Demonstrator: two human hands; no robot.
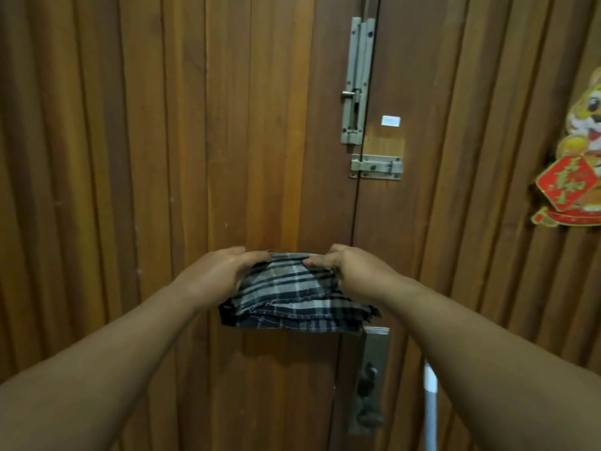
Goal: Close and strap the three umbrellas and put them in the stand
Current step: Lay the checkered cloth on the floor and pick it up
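Observation:
A plaid umbrella in dark blue, grey and white is held up in front of a wooden door, its folded canopy bunched into layered pleats. My left hand grips the left end of the fabric with the fingers curled over its top edge. My right hand grips the right end the same way, thumb toward the middle. The shaft, handle and strap are hidden behind the cloth. No stand and no other umbrella is in view.
A brown wooden double door fills the view, very close ahead. It carries two metal bolts, a lever handle on a steel plate below the umbrella, and a red and gold paper decoration at right. A white pole stands at lower right.

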